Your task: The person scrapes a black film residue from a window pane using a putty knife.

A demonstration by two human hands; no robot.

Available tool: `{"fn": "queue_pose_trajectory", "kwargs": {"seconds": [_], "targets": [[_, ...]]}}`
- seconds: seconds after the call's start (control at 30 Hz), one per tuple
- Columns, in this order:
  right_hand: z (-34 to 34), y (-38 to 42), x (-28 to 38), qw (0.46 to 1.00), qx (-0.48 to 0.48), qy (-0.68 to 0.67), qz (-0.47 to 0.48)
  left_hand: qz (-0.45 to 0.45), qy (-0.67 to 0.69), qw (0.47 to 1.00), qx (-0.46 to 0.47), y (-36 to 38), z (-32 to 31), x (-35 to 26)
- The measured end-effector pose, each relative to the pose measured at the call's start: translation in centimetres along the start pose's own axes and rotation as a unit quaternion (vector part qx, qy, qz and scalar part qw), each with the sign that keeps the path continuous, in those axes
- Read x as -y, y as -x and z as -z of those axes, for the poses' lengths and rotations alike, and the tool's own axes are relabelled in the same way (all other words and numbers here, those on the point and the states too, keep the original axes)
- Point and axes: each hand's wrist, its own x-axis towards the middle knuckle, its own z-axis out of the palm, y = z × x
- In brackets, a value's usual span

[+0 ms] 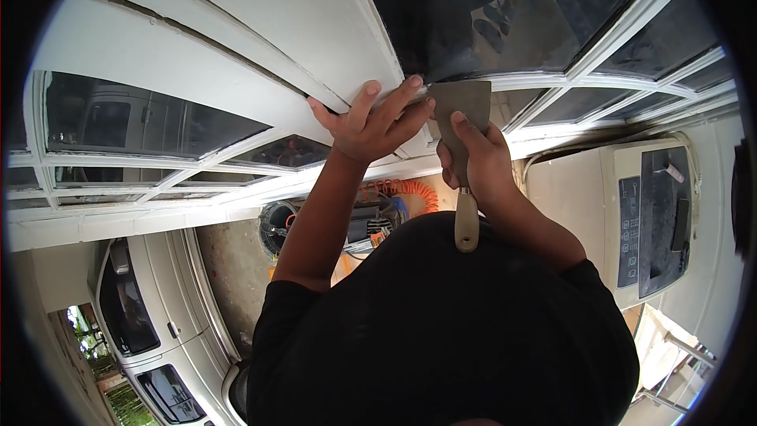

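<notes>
My right hand [487, 159] grips a putty knife [461, 130] by its wide metal blade, thumb lying across the flat of it. The pale handle [467, 225] points down toward my chest, and the blade's broad edge is up at the window's lower corner. Beside it, my left hand [377, 125] is open with fingers spread over the edge of the white frame [347, 39]. Its fingertips are close to the corner of the dark glass pane [441, 16] and the blade's left side.
White-barred window panes [150, 114] run along the left and right. A washing machine [615, 205] stands on the right. Below are a bucket of tools [276, 225] and an orange coiled hose [422, 192]. A silver vehicle [169, 308] is parked at lower left.
</notes>
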Motion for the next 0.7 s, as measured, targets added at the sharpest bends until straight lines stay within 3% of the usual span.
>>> {"fn": "queue_pose_trajectory", "kwargs": {"seconds": [0.7], "targets": [[-0.03, -0.14, -0.47, 1.000, -0.007, -0.002, 0.010, -0.005, -0.007, 1.000, -0.004, 0.18, -0.09, -0.01]]}}
